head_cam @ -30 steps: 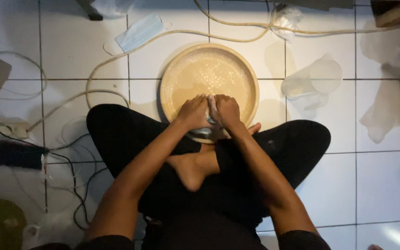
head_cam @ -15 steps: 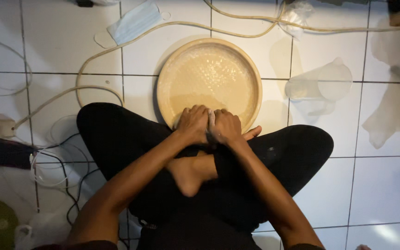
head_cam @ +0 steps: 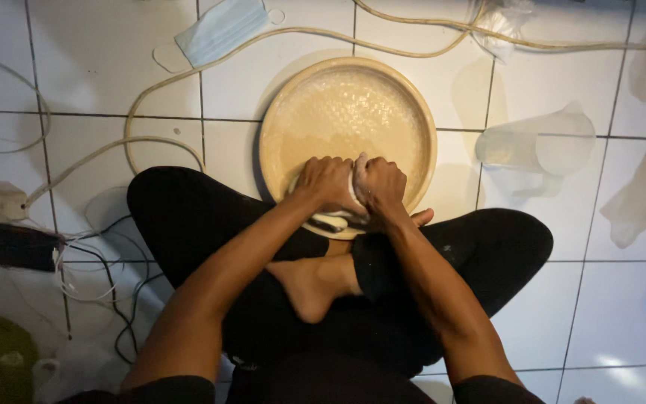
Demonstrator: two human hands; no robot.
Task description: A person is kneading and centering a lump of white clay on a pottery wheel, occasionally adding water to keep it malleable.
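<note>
Hands meet over the round tan basin (head_cam: pixel 347 112) on the tiled floor: left hand (head_cam: pixel 326 182) and right hand (head_cam: pixel 380 183) both clench a whitish cloth (head_cam: pixel 354 196) (partly hidden) at its near rim.

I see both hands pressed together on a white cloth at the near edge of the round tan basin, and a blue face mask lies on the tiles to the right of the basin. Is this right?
Not quite. In the head view the blue face mask lies on the tiles to the upper left of the round tan basin, not to its right. On the right stands a clear plastic jug. The rest holds: left hand and right hand press together on the white cloth at the near edge.
</note>
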